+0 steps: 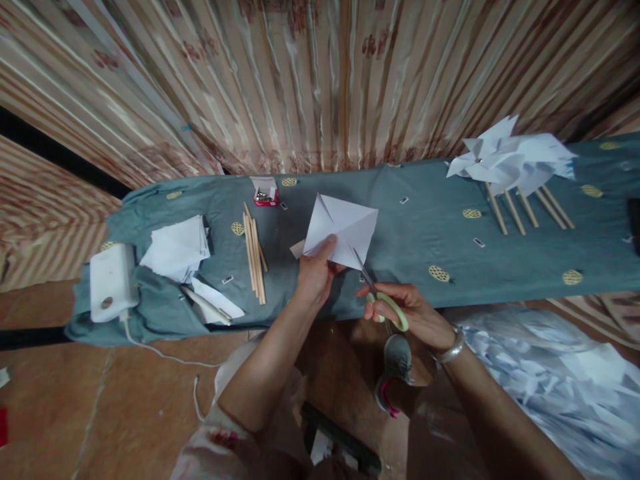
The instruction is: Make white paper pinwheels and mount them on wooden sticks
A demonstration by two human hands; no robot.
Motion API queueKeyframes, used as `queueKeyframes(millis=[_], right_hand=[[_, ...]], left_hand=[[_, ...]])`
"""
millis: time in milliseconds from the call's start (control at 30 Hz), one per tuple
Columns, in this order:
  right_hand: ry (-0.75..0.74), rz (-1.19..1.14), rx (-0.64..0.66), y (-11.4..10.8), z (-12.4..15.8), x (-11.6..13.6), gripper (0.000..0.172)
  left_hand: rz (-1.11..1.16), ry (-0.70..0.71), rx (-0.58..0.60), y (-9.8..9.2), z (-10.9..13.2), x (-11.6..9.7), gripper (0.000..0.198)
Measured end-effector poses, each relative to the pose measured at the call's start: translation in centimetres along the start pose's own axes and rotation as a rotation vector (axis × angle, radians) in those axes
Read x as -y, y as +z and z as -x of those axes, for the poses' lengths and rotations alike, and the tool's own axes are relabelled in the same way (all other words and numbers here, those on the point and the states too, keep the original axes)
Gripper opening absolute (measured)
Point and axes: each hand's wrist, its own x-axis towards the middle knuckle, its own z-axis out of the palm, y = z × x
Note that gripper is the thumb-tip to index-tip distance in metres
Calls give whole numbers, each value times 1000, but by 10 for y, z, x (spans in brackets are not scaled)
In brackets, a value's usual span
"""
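Note:
A square sheet of white paper [353,223] is held over the table by my left hand [317,270], thumb on top and fingers beneath. One slit shows near its upper left corner, and fold lines cross it. My right hand [400,307] grips scissors [393,312] with pale green handles. Their blades reach into the paper's lower edge, near the bottom corner. Left of my left hand lie several thin wooden sticks [255,257]. Behind them stands a small red box [266,193] with shiny metal pieces inside.
At left are a stack of white paper [177,247], a white device [113,283] with a cable, and a pen-like tool [206,305]. Paper pinwheels [515,157] on sticks lie at the far right of the cloth-covered table [415,227]. A large bag of white paper [560,380] sits below right.

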Motion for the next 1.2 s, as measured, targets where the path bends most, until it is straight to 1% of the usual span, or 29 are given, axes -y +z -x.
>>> queueKeyframes(millis=[267,500,633,767,933,1200], right_hand=[[-5,23,-13,0,0,1,43],[12,3,-2,1,0,-1,44],[8,0,3,0,0,-1,42],[-4,15,11,-2,0,-1,41],[-11,34,7,-4,1,-2,41],[-18,45,14,-4,2,1,41]], left_hand=[[-7,7,9,-1,-1,2,26],[0,23,32,-1,0,3,31],[-13,10,26,-1,0,3,30],[-7,4,50,-2,0,4,30],[-7,-7,31,-1,0,4,30],[-1,5,77,-1,-1,6,34]])
